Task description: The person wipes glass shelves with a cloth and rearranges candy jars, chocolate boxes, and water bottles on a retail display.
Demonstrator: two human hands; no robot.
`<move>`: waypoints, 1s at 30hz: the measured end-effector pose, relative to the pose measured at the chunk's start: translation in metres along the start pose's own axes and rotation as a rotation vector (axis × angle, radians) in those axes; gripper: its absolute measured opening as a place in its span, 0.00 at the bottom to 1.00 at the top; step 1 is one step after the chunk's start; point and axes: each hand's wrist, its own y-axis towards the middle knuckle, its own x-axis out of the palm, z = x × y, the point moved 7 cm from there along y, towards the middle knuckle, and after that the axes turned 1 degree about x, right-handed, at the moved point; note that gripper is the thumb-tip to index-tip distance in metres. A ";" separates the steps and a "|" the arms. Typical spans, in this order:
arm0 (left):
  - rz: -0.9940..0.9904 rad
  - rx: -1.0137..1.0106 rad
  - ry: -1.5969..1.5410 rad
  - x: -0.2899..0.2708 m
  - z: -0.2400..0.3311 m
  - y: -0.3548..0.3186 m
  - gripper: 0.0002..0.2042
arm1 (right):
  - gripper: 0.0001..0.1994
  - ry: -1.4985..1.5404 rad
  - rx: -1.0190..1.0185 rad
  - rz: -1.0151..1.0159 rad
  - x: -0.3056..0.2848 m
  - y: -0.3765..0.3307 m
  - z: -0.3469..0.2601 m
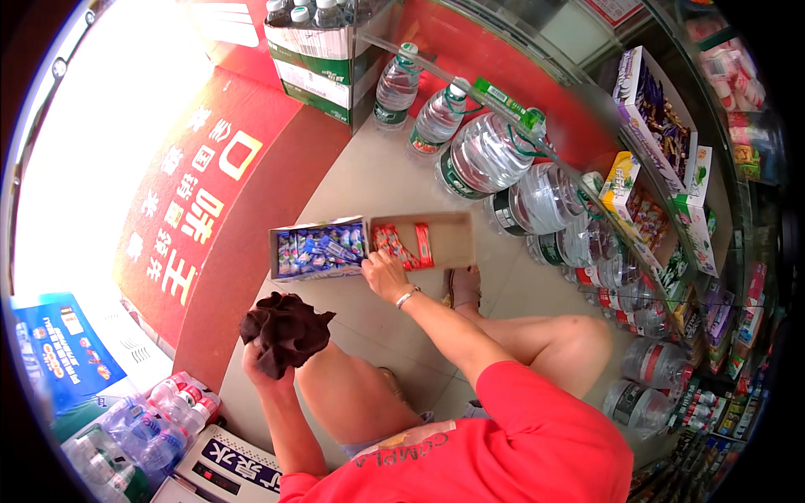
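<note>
The fingers [251, 357] of the left hand [267, 375] are gripping a crumpled, dark brown fabric cloth [287, 335] from below, most of them hiding under its folds, while those of the right hand [387, 277] are bending down at the wall of a box, and whether they are pinching anything there I cannot tell. From the left, clear plastic bottles in shrink-wrap [159, 427] are standing in the lower corner, and a curving red panel [210, 168] is bounding the floor. The cloth is bunching upright above the left hand, likely so that no loose end is trailing over the goods. Ahead of the hands, a shallow, purple-and-white printed cardboard box [319, 274] is sitting on the pale tiled floor [356, 323], its small blue-purple wrapped packets [323, 251] lying packed together. The right hand, wearing a silvery bracelet [408, 296], is resting where this box is meeting a plain tan cardboard tray [450, 239]; it may be steadying that join. The tray is holding a few slim red packets [392, 241] towards its left, perhaps with the spare room inside serving for sorting. Farther right, big clear water bottles [486, 155] are lining the floor's edge, seemingly leaving the middle open for working, and open sweet cartons [620, 180] are tilting outwards on glass shelving, presumably for showing their contents.
</note>
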 end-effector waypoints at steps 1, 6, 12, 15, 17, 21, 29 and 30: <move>0.036 -0.013 -0.028 0.002 -0.002 -0.001 0.28 | 0.10 -0.009 0.043 -0.136 0.027 -0.017 0.011; 0.126 -0.059 -0.149 -0.021 -0.012 -0.001 0.27 | 0.41 -0.078 0.081 -0.678 0.000 -0.020 -0.006; -0.008 -0.171 0.010 0.073 -0.045 0.018 0.28 | 0.10 -0.144 -0.247 0.373 -0.235 0.102 0.041; -0.008 -0.411 0.008 0.097 -0.083 0.009 0.24 | 0.12 -0.485 -0.163 0.546 -0.320 0.125 0.072; -0.069 -0.532 0.027 0.116 -0.111 -0.002 0.23 | 0.13 -0.629 -0.042 0.531 -0.338 0.127 0.105; -0.254 -0.682 0.158 0.134 -0.157 -0.023 0.24 | 0.13 -0.538 0.175 0.292 -0.333 0.123 0.181; -0.341 -0.692 0.318 0.115 -0.179 -0.013 0.22 | 0.06 -0.489 -0.133 0.385 -0.339 0.115 0.089; -0.343 -0.688 0.326 0.114 -0.181 -0.012 0.22 | 0.06 -0.388 -0.221 0.356 -0.329 0.111 0.066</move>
